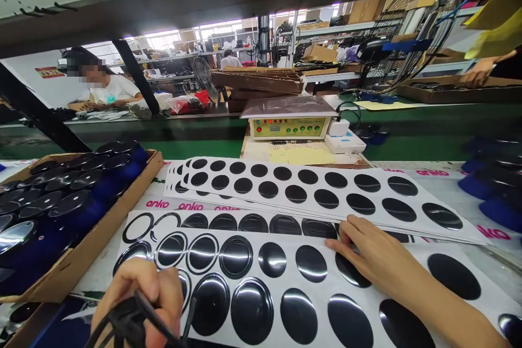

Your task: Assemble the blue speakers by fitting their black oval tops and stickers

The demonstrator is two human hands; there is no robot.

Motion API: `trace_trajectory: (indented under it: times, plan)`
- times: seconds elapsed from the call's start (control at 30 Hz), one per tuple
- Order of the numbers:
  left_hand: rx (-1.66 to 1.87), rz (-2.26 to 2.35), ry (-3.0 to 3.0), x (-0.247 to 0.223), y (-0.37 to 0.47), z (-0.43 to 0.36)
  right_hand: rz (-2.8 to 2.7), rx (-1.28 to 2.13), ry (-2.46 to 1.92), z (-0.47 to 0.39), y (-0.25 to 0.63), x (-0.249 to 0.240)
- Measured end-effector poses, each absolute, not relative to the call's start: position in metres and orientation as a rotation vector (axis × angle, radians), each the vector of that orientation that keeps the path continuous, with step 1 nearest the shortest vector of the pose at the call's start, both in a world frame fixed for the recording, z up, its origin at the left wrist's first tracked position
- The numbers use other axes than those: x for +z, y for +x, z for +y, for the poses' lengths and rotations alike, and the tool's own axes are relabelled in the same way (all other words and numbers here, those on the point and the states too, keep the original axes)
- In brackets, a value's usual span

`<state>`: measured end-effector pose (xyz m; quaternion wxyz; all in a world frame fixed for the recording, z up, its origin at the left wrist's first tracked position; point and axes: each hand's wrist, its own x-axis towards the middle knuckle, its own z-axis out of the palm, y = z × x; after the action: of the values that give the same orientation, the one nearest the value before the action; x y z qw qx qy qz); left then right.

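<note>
My left hand (138, 296) is closed around a black cord-like thing (128, 318) at the bottom left, over the near sheet's left part. That white sheet (255, 250) carries rows of glossy black discs, several at its left ringed by gaps or raised rims. My right hand (367, 247) reaches in from the right, its thumb and fingers closed on the sheet's far edge. Beneath this sheet lies another with black discs (253, 224). Beyond them is a fanned stack of similar sheets (310, 185).
A cardboard tray (138, 187) of dark blue, black-topped cups stands at left. More blue pieces (501, 174) sit at right. Behind the sheets is a control box (289, 126), then a green belt (204, 135). A person (106, 87) sits across it; another person's hand (481, 72) is far right.
</note>
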<state>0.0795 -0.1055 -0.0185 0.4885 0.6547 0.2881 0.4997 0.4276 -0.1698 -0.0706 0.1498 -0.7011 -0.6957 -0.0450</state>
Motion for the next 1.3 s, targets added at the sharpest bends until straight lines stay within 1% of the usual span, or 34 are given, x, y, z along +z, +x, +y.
trace_trajectory:
  times: [0.07, 0.2, 0.3, 0.33, 0.37, 0.4, 0.47, 0.5, 0.53, 0.67, 0.77, 0.87, 0.93, 1.03, 1.13, 1.2, 1.27, 1.3]
  plan:
    - [1.109, 0.601, 1.753, -0.024, 0.078, -0.098, -2.002, -0.184, -2.008, -0.173, 0.435, -0.067]
    - [0.988, 0.744, 1.846, -0.028, 0.094, -0.101, -2.040, -0.479, -1.929, -0.173, 0.463, -0.056]
    - [0.708, 0.688, 2.010, -0.020, 0.120, -0.107, -2.047, -0.800, -1.877, -0.172, 0.466, -0.047]
    - [0.587, 0.653, 2.082, -0.017, 0.129, -0.107, -2.033, -0.842, -1.841, -0.173, 0.458, -0.046]
    - [0.471, 0.618, 2.148, -0.015, 0.138, -0.106, -2.031, -0.805, -1.796, -0.174, 0.447, -0.045]
    - [0.352, 0.593, 2.205, -0.014, 0.147, -0.103, -2.039, -0.687, -1.730, -0.176, 0.432, -0.046]
    - [0.132, 0.564, 2.308, -0.015, 0.163, -0.096, -2.129, -0.232, -1.596, -0.178, 0.400, -0.054]
    - [0.053, 0.569, 2.363, -0.016, 0.169, -0.091, -2.149, -0.069, -1.572, -0.178, 0.385, -0.059]
    - [-0.011, 0.588, 2.426, -0.018, 0.175, -0.087, -2.152, 0.001, -1.556, -0.178, 0.374, -0.065]
    - [-0.146, 0.667, 2.642, -0.025, 0.188, -0.071, -2.098, 0.062, -1.569, -0.174, 0.360, -0.084]
    - [-0.172, 0.600, 2.676, -0.025, 0.190, -0.064, -2.075, 0.123, -1.608, -0.174, 0.365, -0.089]
    - [-0.222, 0.558, 2.696, -0.022, 0.192, -0.064, -2.066, 0.111, -1.650, -0.176, 0.367, -0.089]
    - [-0.229, 0.552, 2.730, -0.021, 0.191, -0.067, -2.063, 0.093, -1.658, -0.177, 0.366, -0.089]
    - [-0.080, 0.566, 2.739, -0.025, 0.180, -0.074, -2.051, 0.075, -1.652, -0.176, 0.364, -0.089]
    - [0.183, 0.564, 2.661, -0.033, 0.154, -0.081, -2.051, 0.028, -1.644, -0.176, 0.363, -0.090]
    - [0.442, 0.559, 2.576, -0.036, 0.133, -0.083, -2.054, -0.032, -1.644, -0.175, 0.363, -0.092]
    - [0.684, 0.610, 2.449, -0.035, 0.117, -0.080, -2.066, -0.118, -1.636, -0.174, 0.362, -0.093]
    - [0.739, 0.648, 2.398, -0.032, 0.114, -0.077, -2.085, -0.173, -1.622, -0.174, 0.361, -0.093]
